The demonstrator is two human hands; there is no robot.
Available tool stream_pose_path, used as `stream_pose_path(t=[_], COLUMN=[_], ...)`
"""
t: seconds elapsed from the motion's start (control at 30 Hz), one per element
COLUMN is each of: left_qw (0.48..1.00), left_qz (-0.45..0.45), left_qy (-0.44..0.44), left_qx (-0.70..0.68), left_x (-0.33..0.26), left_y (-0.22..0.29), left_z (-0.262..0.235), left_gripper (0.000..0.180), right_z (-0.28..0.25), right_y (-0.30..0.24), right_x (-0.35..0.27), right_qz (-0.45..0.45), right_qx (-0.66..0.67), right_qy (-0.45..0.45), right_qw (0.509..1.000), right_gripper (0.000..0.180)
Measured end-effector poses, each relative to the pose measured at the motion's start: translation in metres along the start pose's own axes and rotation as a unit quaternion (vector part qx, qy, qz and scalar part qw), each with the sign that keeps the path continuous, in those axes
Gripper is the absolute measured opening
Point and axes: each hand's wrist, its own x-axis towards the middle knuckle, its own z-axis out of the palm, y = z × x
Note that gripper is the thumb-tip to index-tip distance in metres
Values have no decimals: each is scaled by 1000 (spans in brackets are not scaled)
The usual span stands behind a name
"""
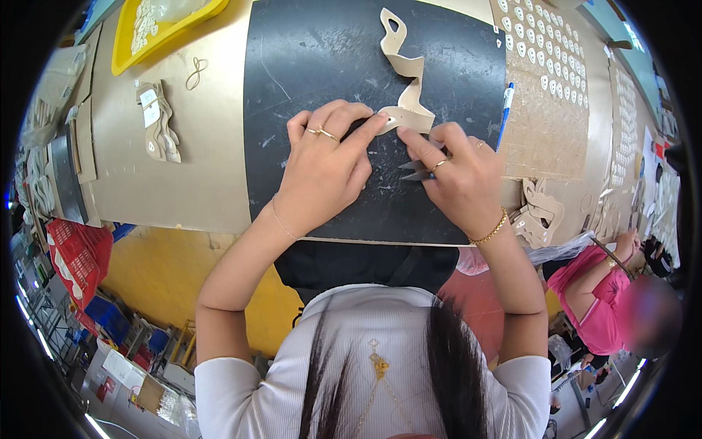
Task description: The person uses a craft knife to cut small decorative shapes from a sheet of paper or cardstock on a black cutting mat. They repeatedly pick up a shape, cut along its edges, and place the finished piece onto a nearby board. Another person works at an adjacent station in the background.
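Note:
A long, wavy beige cut-out piece (412, 69), looking like shoe-upper material, lies on a black mat (314, 66). At its near end is a small white teardrop patch (390, 121) with a dark hole. The index fingertip of my left hand (322, 164) presses on that end; the other fingers are bent, and whatever is beneath them is hidden. My right hand (459, 168) touches the same end from the right with a fingertip. Two pointed metal blades, like small snips (417, 171), stick out from its curled fingers; their handle is hidden.
Right of the mat lie a blue-white pen (506, 110), a board with rows of white patches (545, 139) and stacked beige pieces (537, 212). On the left are a labelled bundle (157, 124), a rubber band (196, 73) and a yellow tray (175, 33). Someone in pink (585, 300) sits at right.

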Motion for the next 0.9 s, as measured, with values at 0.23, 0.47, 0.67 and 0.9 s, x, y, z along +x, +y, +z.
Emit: stream_pose_path(t=[0.23, 0.47, 0.67, 0.9], left_qw=[988, 986, 983, 983], left_qz=[-120, -148, -158, -158], left_qy=[6, -17, -19, -19], left_qx=[-97, -80, -87, -89], left_x=[26, 39, 41, 42], left_y=[-2, -7, -7, -8], left_z=[-3, -4, -3, -3], left_gripper=[18, 14, 16, 18], right_z=[4, 3, 3, 4], right_y=[5, 6, 7, 7], right_x=[-2, -1, -1, -2], right_qz=[-25, -29, -33, -38], right_qx=[-10, -6, -6, -10], right_qy=[-32, -41, -43, -44], right_qw=[999, 999, 999, 998], right_gripper=[54, 57, 61, 64])
